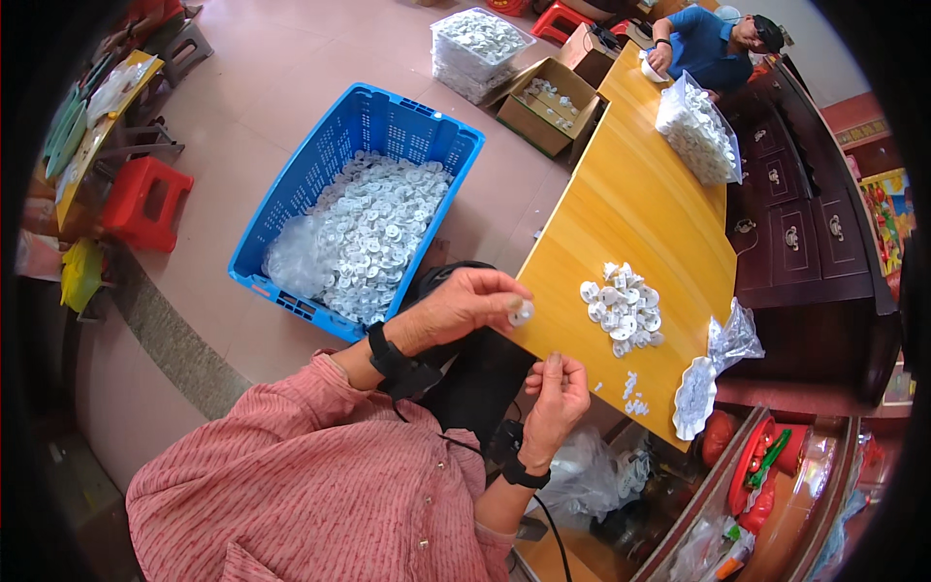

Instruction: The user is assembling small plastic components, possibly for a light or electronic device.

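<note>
My left hand [472, 303] pinches a small round white plastic part [522, 312] between thumb and fingertips, just over the table's near-left edge. Lower and to the right, my right hand [560, 396] is closed, thumb against the fingers; whatever it may hold is too small or hidden. On the yellow wooden table [621, 184] lies a heap of similar round white parts [626, 308]. A few tiny white pieces [634, 398] are scattered nearer to my right hand. By the table's right corner sits a white scalloped dish [695, 398] with small pale pieces in it.
On the floor to my left stands a blue crate [291, 179] filled with white parts. Beyond are clear tubs [475, 73] and a cardboard box [550, 136]. Across the table a person [703, 44] works beside another full tub [698, 136]. Dark drawers [790, 233] line the right.
</note>
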A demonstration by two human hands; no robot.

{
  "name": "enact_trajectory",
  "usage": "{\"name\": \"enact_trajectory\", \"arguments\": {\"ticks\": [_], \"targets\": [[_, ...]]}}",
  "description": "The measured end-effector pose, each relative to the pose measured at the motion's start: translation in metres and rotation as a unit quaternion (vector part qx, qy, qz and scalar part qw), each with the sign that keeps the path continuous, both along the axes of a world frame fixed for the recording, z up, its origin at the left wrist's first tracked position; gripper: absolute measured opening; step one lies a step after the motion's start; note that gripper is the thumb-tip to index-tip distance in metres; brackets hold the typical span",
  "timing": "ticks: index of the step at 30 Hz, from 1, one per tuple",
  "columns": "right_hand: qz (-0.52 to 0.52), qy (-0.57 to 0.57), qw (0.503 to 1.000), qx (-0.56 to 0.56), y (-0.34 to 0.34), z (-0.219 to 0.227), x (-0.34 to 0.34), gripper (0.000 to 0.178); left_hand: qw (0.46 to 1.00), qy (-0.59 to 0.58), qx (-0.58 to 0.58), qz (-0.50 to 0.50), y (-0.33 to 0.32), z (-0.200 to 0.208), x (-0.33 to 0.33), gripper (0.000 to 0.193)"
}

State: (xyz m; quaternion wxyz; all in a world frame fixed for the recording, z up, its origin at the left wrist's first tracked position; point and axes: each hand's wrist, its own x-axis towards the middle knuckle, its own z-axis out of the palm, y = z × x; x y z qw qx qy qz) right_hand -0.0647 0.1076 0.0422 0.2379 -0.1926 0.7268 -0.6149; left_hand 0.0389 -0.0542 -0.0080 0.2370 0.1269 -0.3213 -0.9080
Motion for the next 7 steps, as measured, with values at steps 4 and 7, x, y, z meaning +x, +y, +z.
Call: {"name": "enact_trajectory", "arguments": {"ticks": [4, 7], "targets": [[0.005, 0.010, 1.000, 0.014, 0.004, -0.004, -0.001, 0.016, 0.993, -0.050, -0.016, 0.102, -0.021, -0.008, 0.013, 0.026], [0.008, 0.028, 0.999, 0.033, 0.002, -0.005, 0.002, 0.016, 0.976, -0.108, 0.033, 0.186, -0.030, -0.019, 0.019, 0.025]]}}
